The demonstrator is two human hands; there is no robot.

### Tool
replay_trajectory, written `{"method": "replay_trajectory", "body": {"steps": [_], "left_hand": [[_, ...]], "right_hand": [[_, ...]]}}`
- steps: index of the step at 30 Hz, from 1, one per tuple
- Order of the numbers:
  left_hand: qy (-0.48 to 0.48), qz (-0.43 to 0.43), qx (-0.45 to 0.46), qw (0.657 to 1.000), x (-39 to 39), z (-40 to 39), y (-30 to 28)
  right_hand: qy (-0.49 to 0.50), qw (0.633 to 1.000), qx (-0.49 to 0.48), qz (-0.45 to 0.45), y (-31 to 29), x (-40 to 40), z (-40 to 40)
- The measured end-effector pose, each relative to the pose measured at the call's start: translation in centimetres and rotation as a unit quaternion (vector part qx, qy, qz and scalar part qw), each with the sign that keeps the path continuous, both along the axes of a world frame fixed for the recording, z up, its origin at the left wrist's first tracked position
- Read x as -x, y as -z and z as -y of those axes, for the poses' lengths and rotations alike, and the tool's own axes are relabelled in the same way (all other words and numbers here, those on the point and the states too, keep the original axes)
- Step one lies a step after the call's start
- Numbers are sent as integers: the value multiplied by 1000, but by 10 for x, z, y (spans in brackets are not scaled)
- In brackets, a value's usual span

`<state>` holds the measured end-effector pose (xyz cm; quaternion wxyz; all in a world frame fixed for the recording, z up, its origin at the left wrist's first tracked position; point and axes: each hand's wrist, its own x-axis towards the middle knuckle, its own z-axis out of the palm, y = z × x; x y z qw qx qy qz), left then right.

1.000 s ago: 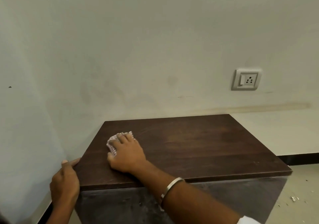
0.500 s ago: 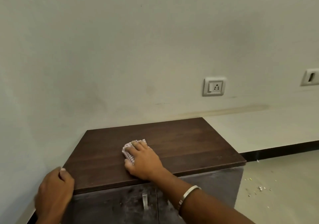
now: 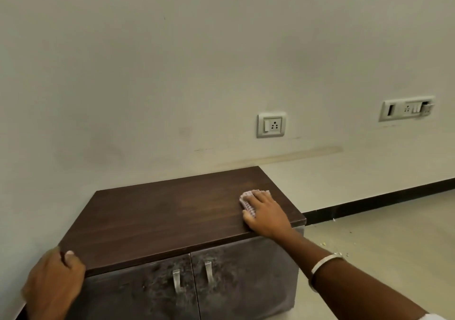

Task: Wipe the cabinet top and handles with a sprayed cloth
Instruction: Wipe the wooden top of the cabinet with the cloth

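Note:
A low cabinet with a dark brown wooden top stands against the wall. My right hand lies flat on a folded pinkish-white cloth near the top's right end, pressing it to the wood. My left hand grips the top's front-left corner, thumb on the surface. Below the top are two dusty grey doors, each with a metal handle: the left handle and the right handle.
The pale wall rises right behind the cabinet, with a socket and a wider switch plate to the right. Light floor with scattered crumbs lies to the right, edged by a black skirting strip.
My right hand has slid the cloth from the left part of the top across to its right end. The view has pulled back and turned right, showing the doors and handles.

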<state>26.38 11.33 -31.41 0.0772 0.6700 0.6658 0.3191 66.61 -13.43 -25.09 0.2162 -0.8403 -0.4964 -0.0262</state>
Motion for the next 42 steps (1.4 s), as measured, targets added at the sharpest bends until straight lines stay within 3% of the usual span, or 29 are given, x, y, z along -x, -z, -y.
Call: {"method": "replay_trajectory", "body": {"steps": [5,17,25,35,42], "left_hand": [[-8,18,-3,1000,-6,39,-35],[35,68,26,997,15,53,-26],[37,83,54,994,27,62,-22],[61,76,62,993,45,85,-19],[83,57,59,993,54,99,-22]], "right_hand": [[32,999,12,-12,-2,-16,22],[90,996,6,-9,-1,-11,35],[22,998,39,32,-1,44,9],[-135,985,104,8,-4,150,-44],[-183,979,87,22,1,229,-80]]}}
